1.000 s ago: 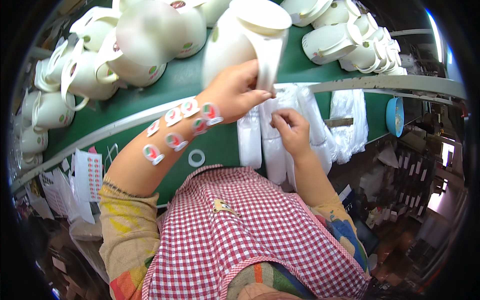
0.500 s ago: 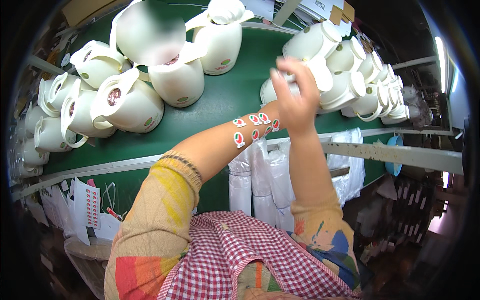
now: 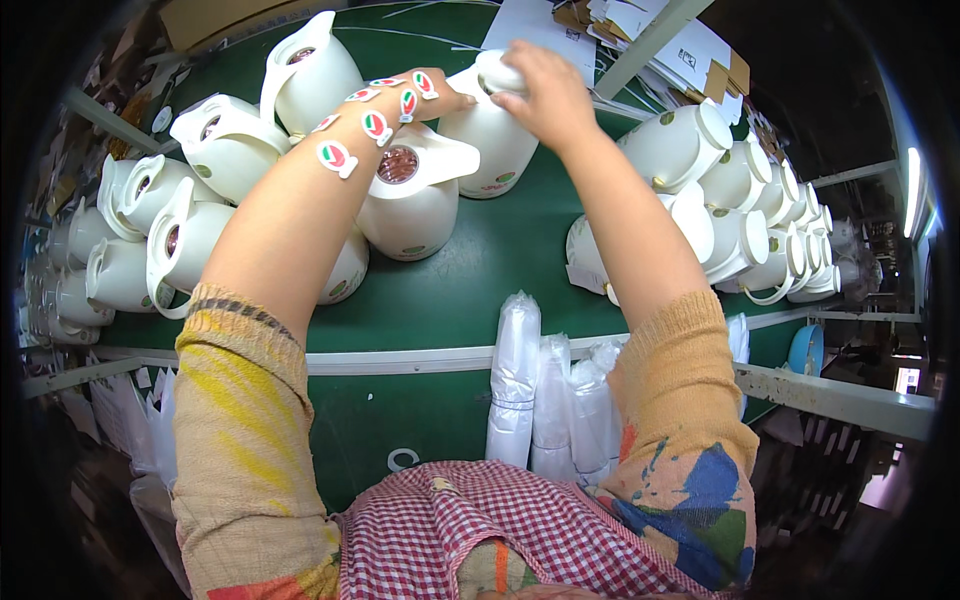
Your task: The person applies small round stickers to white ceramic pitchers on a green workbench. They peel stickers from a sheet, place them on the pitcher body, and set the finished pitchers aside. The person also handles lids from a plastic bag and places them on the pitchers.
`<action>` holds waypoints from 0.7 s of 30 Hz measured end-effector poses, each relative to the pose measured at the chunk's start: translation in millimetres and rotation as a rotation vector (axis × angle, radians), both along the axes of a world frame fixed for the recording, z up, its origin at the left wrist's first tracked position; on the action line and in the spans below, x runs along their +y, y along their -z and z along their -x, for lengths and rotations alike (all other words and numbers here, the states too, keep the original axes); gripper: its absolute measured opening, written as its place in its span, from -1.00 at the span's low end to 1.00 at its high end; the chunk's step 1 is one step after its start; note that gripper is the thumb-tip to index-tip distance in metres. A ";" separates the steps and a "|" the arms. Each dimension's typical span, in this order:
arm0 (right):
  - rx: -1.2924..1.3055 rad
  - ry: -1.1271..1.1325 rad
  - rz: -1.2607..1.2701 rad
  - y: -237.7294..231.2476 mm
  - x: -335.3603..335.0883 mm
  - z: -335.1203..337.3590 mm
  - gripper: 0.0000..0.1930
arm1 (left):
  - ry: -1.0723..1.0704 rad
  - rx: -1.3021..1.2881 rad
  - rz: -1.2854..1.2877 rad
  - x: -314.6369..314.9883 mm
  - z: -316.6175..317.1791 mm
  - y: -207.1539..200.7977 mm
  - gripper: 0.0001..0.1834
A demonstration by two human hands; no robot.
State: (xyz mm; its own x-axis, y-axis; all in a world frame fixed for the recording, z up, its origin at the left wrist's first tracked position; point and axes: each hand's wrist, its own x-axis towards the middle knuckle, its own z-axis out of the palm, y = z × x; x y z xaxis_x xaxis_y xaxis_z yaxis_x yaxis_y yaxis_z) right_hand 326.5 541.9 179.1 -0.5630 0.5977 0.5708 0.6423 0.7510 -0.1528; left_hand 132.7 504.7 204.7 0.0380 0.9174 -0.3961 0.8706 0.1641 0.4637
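Observation:
A white insulated jug (image 3: 487, 150) stands upright on the green table in front of me. My right hand (image 3: 552, 98) is closed round the white lid (image 3: 500, 72) at its top. At the jug's upper left edge, my left hand (image 3: 440, 97) grips it with the thumb showing; the other fingers are mostly hidden. Several red, green and white stickers (image 3: 376, 127) are stuck along my left forearm and wrist. Just left of the held jug is another white jug (image 3: 410, 215), its top open on a shiny, reddish inside. My forearm partly covers more jugs.
Open white jugs (image 3: 235, 135) crowd the left side. On the right, lidded jugs (image 3: 675, 145) lean in rows. Rolled clear plastic bags (image 3: 515, 380) hang at the front edge. A metal rail (image 3: 835, 398) crosses at right; cardboard and papers (image 3: 680, 45) lie at the back.
My right hand has gone from above my left forearm to the jug's lid. My left hand has swung left from the right-hand jugs to the same jug. The view has shifted.

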 end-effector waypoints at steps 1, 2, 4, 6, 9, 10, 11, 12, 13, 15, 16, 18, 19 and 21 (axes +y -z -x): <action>0.004 -0.028 -0.039 6.0 -5.8 -5.8 -0.49 | 0.028 -0.021 -0.067 2.2 -3.3 1.6 -0.33; 0.017 -0.078 -0.079 10.6 -8.7 -3.2 -0.50 | 0.067 -0.168 -0.087 7.2 5.0 13.2 -0.38; 0.179 -0.034 0.125 11.8 -3.3 -11.1 -0.47 | 0.167 -0.469 -0.128 17.5 13.1 32.9 -0.47; 0.236 0.058 0.278 3.7 -0.5 -27.3 -0.44 | 0.029 -0.509 -0.250 15.6 -13.6 36.1 -0.63; 0.312 0.086 0.394 -23.9 6.5 -60.9 -0.28 | 0.108 -0.646 -0.353 10.8 -46.0 8.1 -0.68; 0.366 0.134 0.398 -36.4 0.6 -76.3 -0.25 | 0.120 -0.589 -0.395 2.0 -59.9 -14.5 -0.67; 0.368 0.061 0.307 -51.0 -5.4 -82.3 -0.17 | 0.172 -0.540 -0.518 -2.9 -68.6 -25.8 -0.66; 0.405 0.038 0.216 -65.0 -17.2 -89.4 -0.23 | 0.222 -0.489 -0.641 -9.3 -77.0 -36.9 -0.64; 0.422 -0.008 0.188 -83.3 -33.8 -97.3 -0.25 | 0.237 -0.459 -0.702 -20.0 -87.5 -51.5 -0.62; 0.423 -0.056 0.098 -112.9 -70.3 -106.1 -0.32 | 0.244 -0.388 -0.818 -53.6 -100.1 -81.3 -0.59; 0.275 0.055 -0.080 -128.4 -93.9 -114.2 -0.30 | 0.263 -0.375 -0.812 -73.8 -106.4 -98.8 -0.59; 0.252 -0.028 -0.202 -139.1 -127.7 -134.5 -0.30 | 0.306 -0.363 -0.790 -113.1 -119.5 -125.5 -0.57; 0.236 0.016 -0.165 -149.7 -154.8 -143.0 -0.32 | 0.325 -0.410 -0.776 -133.7 -125.0 -134.4 -0.58; 0.285 -0.042 -0.103 -159.1 -202.7 -143.5 -0.36 | 0.335 -0.433 -0.705 -178.6 -122.6 -148.0 -0.60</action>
State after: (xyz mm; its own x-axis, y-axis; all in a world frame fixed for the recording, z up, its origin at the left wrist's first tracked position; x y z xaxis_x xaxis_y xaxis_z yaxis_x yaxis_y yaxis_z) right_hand 470.1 339.2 338.2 -0.3941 0.5079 0.7660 0.5527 0.7969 -0.2440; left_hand 255.3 326.1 352.7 0.3628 0.8563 0.3675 0.5467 -0.5150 0.6603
